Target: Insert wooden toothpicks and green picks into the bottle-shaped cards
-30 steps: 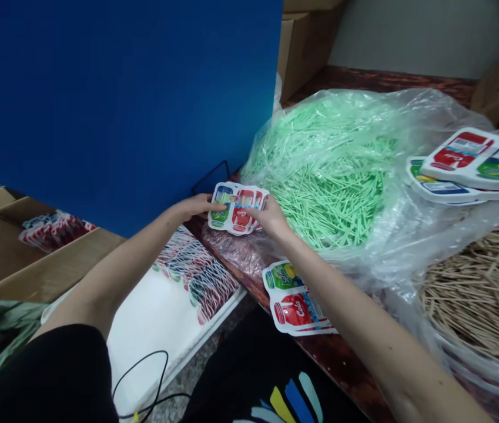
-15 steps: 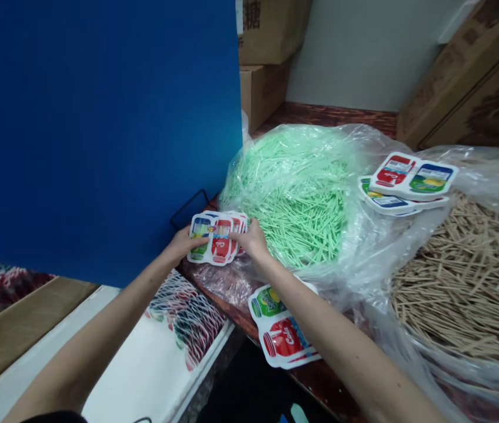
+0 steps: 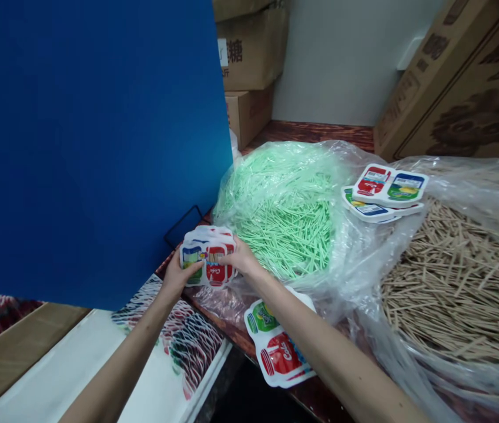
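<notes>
Between my two hands is a small stack of jar-shaped cola-and-lemon packs (image 3: 216,271), white-edged with red and green-blue fronts. My left hand (image 3: 177,276) grips the stack's left end, its thumb across the front. My right hand (image 3: 241,258) closes on the right end, thumb over the red cola side. The fingers behind the packs are hidden. Beneath my right forearm, more packs of the same kind (image 3: 282,352) lie at the table edge, partly covered by the arm. Another small pile of packs (image 3: 390,191) rests on the plastic between the stick bags.
A clear bag of green sticks (image 3: 293,229) lies beyond my hands, with a bag of brown sticks (image 3: 456,294) at right. A large blue panel (image 3: 99,147) blocks the left. Cardboard boxes (image 3: 249,114) stand behind. White boxes with printed pictures (image 3: 143,376) sit lower left.
The whole view has shifted, and the held stack now appears lower and slightly left. More of the rear packs show above the front one. Both hands keep their hold.
</notes>
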Demonstrator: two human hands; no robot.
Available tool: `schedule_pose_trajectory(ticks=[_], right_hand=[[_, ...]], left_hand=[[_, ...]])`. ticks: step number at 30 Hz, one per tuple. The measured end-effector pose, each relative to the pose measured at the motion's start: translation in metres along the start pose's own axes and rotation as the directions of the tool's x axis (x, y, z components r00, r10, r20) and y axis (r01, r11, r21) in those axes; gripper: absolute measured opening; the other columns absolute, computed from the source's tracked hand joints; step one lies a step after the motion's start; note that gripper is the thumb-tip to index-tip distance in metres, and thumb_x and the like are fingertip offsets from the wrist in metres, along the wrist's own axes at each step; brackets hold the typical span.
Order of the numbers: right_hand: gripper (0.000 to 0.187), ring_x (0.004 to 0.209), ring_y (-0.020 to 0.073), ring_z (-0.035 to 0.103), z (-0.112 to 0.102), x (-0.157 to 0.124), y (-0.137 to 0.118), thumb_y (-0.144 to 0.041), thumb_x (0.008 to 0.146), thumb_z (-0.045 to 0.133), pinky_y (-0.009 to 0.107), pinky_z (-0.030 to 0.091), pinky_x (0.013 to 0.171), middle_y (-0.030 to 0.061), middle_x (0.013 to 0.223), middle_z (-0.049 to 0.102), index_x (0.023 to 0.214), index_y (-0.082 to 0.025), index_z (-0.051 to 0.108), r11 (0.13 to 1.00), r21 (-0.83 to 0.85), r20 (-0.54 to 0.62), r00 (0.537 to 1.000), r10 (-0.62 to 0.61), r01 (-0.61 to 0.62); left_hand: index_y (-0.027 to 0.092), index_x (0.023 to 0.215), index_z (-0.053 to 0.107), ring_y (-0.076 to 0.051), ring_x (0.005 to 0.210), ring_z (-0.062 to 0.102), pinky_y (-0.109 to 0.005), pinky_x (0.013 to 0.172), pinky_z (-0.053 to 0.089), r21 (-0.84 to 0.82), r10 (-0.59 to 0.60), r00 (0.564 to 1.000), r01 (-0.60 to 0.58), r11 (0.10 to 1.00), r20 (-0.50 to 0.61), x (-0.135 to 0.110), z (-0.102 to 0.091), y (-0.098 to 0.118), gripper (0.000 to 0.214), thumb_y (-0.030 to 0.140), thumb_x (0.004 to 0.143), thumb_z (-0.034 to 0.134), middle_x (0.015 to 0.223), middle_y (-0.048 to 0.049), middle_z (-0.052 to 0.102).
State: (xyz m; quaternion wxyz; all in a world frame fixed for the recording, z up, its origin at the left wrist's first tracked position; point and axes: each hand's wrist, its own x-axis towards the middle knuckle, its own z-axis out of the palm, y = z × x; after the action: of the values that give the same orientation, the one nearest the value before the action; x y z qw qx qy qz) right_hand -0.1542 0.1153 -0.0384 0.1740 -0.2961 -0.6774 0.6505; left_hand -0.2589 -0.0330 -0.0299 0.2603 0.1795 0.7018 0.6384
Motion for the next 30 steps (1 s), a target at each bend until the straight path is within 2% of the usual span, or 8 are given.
schedule_pose_trajectory(ticks=[3,6,8,11,13,18,24,30], right_hand=[[0.049,0.096,0.0237,0.062,-0.003,-0.023,-0.008,-0.012,0.055,0.069,0.04,0.047,0.089,-0.0023,0.09,0.069,0.101,-0.025,0.061,0.99,-0.103,-0.014,0.995,-0.096,0.094],[0.04,0.093,0.0236,0.062,-0.007,-0.048,-0.016,-0.012,0.06,0.066,0.04,0.046,0.087,-0.0001,0.089,0.068,0.098,-0.023,0.061,0.967,-0.184,0.007,0.984,-0.176,0.175],[0.034,0.083,0.0214,0.063,-0.008,-0.06,-0.019,-0.014,0.065,0.063,0.037,0.049,0.081,-0.0009,0.083,0.067,0.097,-0.022,0.06,0.966,-0.173,0.048,0.981,-0.186,0.191],[0.05,0.083,0.0194,0.065,-0.009,-0.068,-0.017,-0.014,0.065,0.064,0.033,0.05,0.079,0.0007,0.096,0.069,0.114,-0.022,0.055,0.971,-0.045,0.124,0.965,-0.229,0.236],[0.054,0.091,0.0201,0.065,-0.01,-0.068,-0.017,-0.011,0.064,0.064,0.033,0.049,0.083,0.0029,0.104,0.069,0.116,-0.021,0.056,0.959,0.024,0.164,0.945,-0.283,0.283],[0.038,0.095,0.0206,0.065,-0.021,-0.071,-0.029,-0.007,0.07,0.056,0.034,0.049,0.087,0.0022,0.099,0.07,0.105,-0.02,0.065,0.93,0.019,0.19,0.912,-0.364,0.368],[0.099,0.114,0.0253,0.058,-0.04,-0.075,-0.014,-0.015,0.059,0.08,0.041,0.043,0.101,0.0062,0.131,0.057,0.145,-0.028,0.032,0.966,0.073,0.295,0.92,-0.258,0.248],[0.107,0.129,0.0292,0.046,-0.031,-0.075,0.004,-0.019,0.057,0.084,0.048,0.03,0.11,0.0087,0.14,0.05,0.147,-0.028,0.027,0.974,0.039,0.233,0.946,-0.227,0.224]], left_hand=[[0.018,0.12,0.055,-0.032,0.109,0.062,-0.045,0.093,0.049,0.106,0.046,0.998,-0.051,0.993,0.051,-0.01,-0.009,0.003,0.077,0.039,0.052,0.085,0.115,-0.0113,0.067],[0.018,0.122,0.055,-0.034,0.118,0.056,-0.047,0.102,0.043,0.232,0.114,0.989,-0.134,0.964,0.098,-0.02,-0.019,0.006,0.082,0.039,0.05,0.086,0.12,-0.0122,0.063],[0.019,0.123,0.054,-0.033,0.117,0.057,-0.046,0.102,0.043,0.243,0.116,0.979,-0.154,0.958,0.165,-0.025,-0.023,0.008,0.081,0.039,0.051,0.086,0.12,-0.0114,0.064],[0.02,0.12,0.054,-0.032,0.114,0.06,-0.044,0.099,0.046,0.195,0.093,0.967,-0.141,0.971,0.236,-0.032,-0.022,0.009,0.072,0.042,0.058,0.083,0.119,-0.0108,0.066],[0.02,0.12,0.054,-0.032,0.115,0.059,-0.044,0.098,0.046,0.167,0.101,0.969,-0.141,0.976,0.228,-0.037,-0.018,0.01,0.071,0.045,0.059,0.082,0.121,-0.012,0.065],[0.026,0.135,0.042,-0.031,0.119,0.057,-0.041,0.098,0.048,0.157,0.187,0.974,-0.205,0.966,0.125,-0.05,-0.009,0.02,0.089,0.045,0.058,0.082,0.131,-0.0101,0.059],[0.026,0.127,0.051,-0.034,0.121,0.055,-0.047,0.104,0.043,0.156,0.15,0.97,-0.181,0.971,0.192,-0.062,-0.005,0.011,0.078,0.043,0.058,0.083,0.129,-0.0095,0.061],[0.024,0.133,0.047,-0.033,0.119,0.057,-0.048,0.105,0.042,0.101,0.174,0.958,-0.201,0.974,0.226,-0.061,0.001,-0.002,0.084,0.042,0.059,0.083,0.13,-0.0115,0.06]])
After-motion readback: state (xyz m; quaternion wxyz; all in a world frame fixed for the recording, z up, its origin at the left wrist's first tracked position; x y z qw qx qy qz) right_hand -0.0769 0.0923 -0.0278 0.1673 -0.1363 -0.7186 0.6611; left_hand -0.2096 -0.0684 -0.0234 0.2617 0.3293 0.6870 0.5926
